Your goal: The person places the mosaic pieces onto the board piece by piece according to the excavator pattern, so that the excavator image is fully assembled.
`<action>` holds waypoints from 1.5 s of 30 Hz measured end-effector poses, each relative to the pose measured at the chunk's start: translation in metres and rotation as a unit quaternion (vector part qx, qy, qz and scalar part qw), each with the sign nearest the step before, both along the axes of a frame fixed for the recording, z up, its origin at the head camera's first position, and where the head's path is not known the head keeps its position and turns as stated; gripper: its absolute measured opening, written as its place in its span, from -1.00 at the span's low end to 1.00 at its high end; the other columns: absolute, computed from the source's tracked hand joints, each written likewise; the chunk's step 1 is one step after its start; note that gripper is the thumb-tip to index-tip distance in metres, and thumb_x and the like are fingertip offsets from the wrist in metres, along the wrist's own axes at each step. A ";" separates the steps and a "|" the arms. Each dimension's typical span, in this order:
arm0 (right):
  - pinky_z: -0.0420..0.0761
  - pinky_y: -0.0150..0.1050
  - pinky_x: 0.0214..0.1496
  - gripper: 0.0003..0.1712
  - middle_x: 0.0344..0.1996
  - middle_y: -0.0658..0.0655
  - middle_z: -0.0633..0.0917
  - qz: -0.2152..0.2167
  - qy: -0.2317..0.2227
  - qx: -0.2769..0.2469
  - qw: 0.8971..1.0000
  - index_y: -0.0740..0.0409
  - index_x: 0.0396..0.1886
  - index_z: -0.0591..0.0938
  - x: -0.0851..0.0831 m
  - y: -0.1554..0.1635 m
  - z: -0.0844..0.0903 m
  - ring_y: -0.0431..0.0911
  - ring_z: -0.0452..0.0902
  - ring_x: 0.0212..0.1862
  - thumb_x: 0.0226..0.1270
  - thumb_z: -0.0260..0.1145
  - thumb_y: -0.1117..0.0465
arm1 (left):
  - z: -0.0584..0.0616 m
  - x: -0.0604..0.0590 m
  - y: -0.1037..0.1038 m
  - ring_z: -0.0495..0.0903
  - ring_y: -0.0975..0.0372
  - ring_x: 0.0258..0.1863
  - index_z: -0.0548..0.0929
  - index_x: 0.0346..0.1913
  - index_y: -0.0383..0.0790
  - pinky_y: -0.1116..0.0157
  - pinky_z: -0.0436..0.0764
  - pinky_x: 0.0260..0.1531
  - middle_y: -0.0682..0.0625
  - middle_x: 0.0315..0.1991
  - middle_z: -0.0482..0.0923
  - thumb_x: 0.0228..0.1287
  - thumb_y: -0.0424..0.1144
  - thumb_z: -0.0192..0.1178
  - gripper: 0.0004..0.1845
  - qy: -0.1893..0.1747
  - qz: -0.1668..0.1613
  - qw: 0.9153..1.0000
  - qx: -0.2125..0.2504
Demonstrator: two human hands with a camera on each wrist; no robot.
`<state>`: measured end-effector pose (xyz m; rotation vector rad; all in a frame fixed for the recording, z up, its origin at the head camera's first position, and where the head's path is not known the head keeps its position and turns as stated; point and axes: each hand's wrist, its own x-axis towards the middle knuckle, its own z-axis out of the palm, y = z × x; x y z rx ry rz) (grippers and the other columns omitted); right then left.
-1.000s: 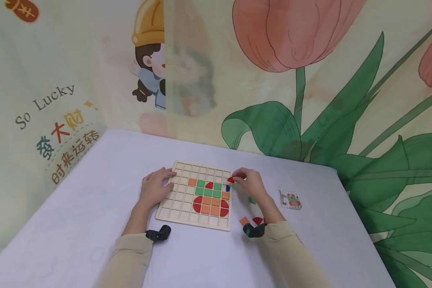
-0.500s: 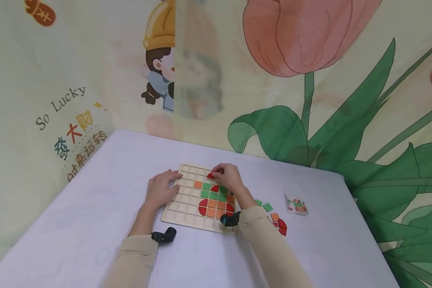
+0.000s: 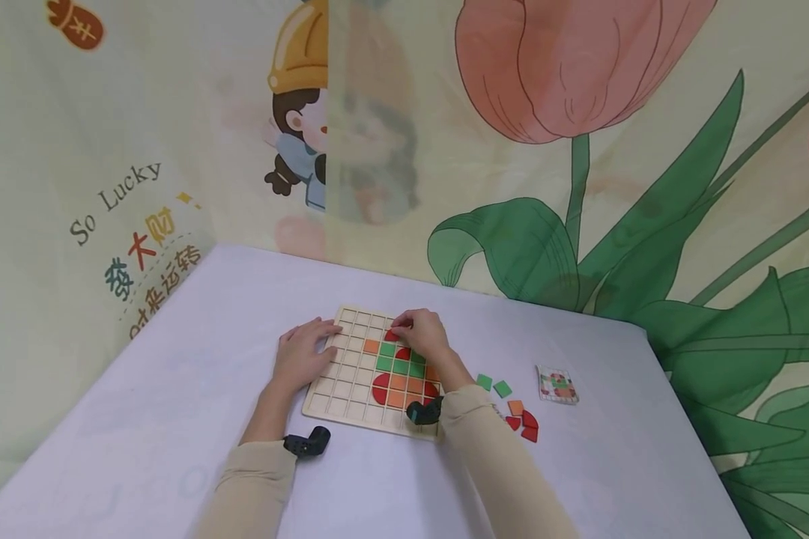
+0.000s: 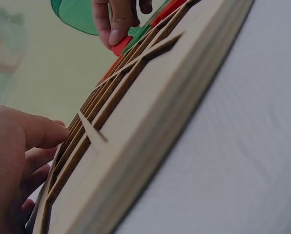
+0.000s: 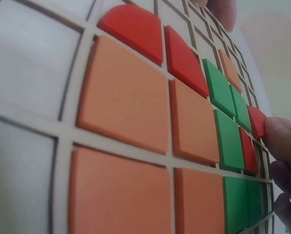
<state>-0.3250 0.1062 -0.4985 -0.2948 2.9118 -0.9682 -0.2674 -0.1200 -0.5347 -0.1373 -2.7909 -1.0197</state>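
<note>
A wooden grid board lies on the white table, its right half partly filled with coloured tiles. My left hand rests along the board's left edge, thumb and fingertips on the frame. With thumb and fingers, my right hand pinches a red quarter-circle tile right at a cell beyond the green tiles. Orange square tiles and red rounded tiles sit in cells nearer the body. My right hand and forearm hide the board's right side in the head view.
Right of the board lie loose green tiles, an orange tile and several red quarter-circle tiles. Farther right is a small pattern card. A printed curtain hangs behind the table.
My right hand has carried the red tile from the board's right edge leftward over the grid, then slightly down to a cell. My left hand stays on the edge; the head view has shifted.
</note>
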 end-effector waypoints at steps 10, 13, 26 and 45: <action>0.55 -0.30 -0.30 -0.87 -0.38 0.01 0.71 -0.021 -0.002 0.010 1.000 0.03 -0.30 0.72 0.003 -0.006 -0.001 -0.14 0.53 -0.35 0.25 0.33 0.11 | 0.000 -0.002 -0.001 0.23 0.02 0.41 0.58 0.13 -0.08 -0.10 0.02 0.36 -0.08 0.31 0.43 0.19 -0.19 0.15 -0.59 0.000 0.000 1.000 0.003; 0.55 -0.30 -0.31 -0.89 -0.39 0.00 0.70 -0.026 -0.007 0.022 0.999 0.02 -0.31 0.72 0.003 -0.008 0.000 -0.13 0.52 -0.34 0.26 0.32 0.12 | -0.001 -0.002 -0.001 0.23 0.02 0.40 0.58 0.13 -0.08 -0.10 0.02 0.36 -0.08 0.30 0.43 0.18 -0.19 0.15 -0.59 0.000 -0.001 1.000 0.003; 0.55 -0.33 -0.36 -0.94 -0.40 0.05 0.65 0.005 0.019 0.083 0.996 0.10 -0.45 0.70 0.000 -0.014 0.002 -0.11 0.53 -0.32 0.20 0.36 0.26 | 0.001 -0.001 0.001 0.22 0.02 0.41 0.58 0.14 -0.09 -0.09 0.01 0.37 -0.08 0.31 0.42 0.19 -0.20 0.14 -0.58 -0.009 -0.002 1.000 0.008; 0.54 -0.31 -0.22 -0.73 -0.13 0.09 0.64 -0.036 -0.035 0.046 0.998 0.01 -0.06 0.69 0.025 0.135 0.020 -0.05 0.44 -0.14 0.22 0.36 0.15 | 0.004 -0.011 0.015 0.21 0.01 0.41 0.57 0.16 -0.09 -0.10 0.02 0.35 -0.08 0.32 0.40 0.19 -0.20 0.15 -0.57 -0.017 0.019 1.000 -0.004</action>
